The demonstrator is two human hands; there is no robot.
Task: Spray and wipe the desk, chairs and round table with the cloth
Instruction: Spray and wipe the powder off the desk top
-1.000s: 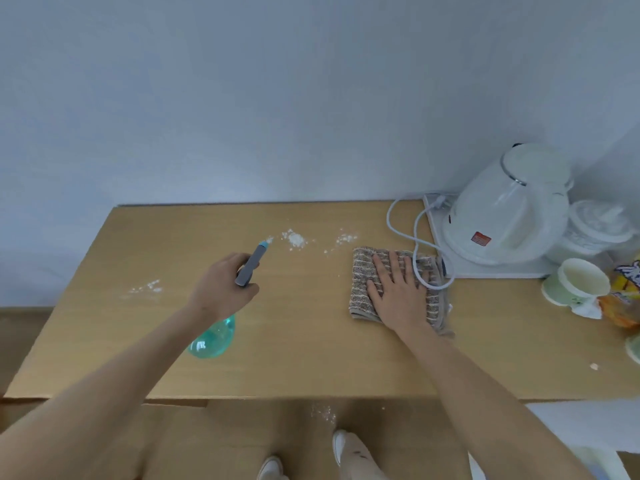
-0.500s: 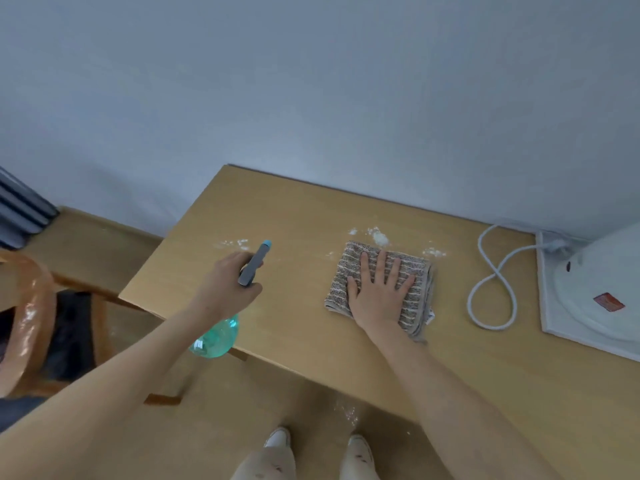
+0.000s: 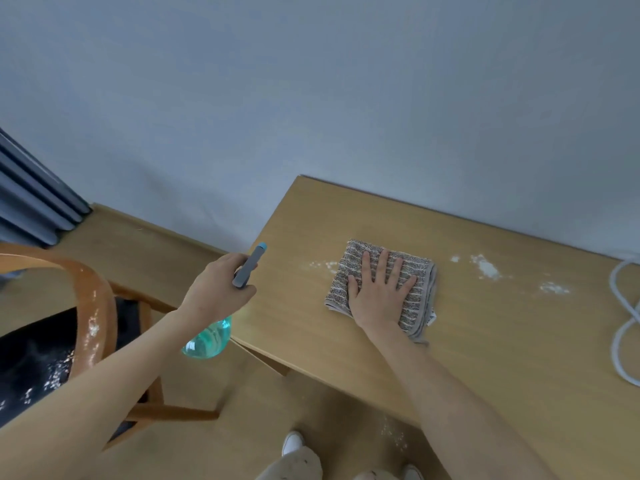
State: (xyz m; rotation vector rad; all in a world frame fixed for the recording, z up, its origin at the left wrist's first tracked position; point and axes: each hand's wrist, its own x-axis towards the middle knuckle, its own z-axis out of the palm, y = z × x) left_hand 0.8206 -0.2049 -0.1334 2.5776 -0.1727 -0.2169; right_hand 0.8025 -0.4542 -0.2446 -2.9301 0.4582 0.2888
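Observation:
A folded brown striped cloth (image 3: 415,271) lies near the left end of the light wooden desk (image 3: 485,341). My right hand (image 3: 379,294) presses flat on it, fingers straight and spread. My left hand (image 3: 216,292) grips a spray bottle (image 3: 211,337) with a teal body and grey nozzle, held just off the desk's left edge, nozzle pointing toward the desk. White powder patches (image 3: 486,266) lie on the desk right of the cloth, and a smaller patch (image 3: 320,265) lies just left of it.
A wooden chair (image 3: 93,306) with a dark seat dusted with white powder stands at the left. A white cable (image 3: 623,323) loops at the right edge. A grey curtain (image 3: 31,206) hangs far left. A grey wall backs the desk. My shoes (image 3: 292,441) show below.
My right hand slid the cloth leftward along the desk, past the powder patches that are now to its right. The view swung left; the kettle left the frame and the chair came in.

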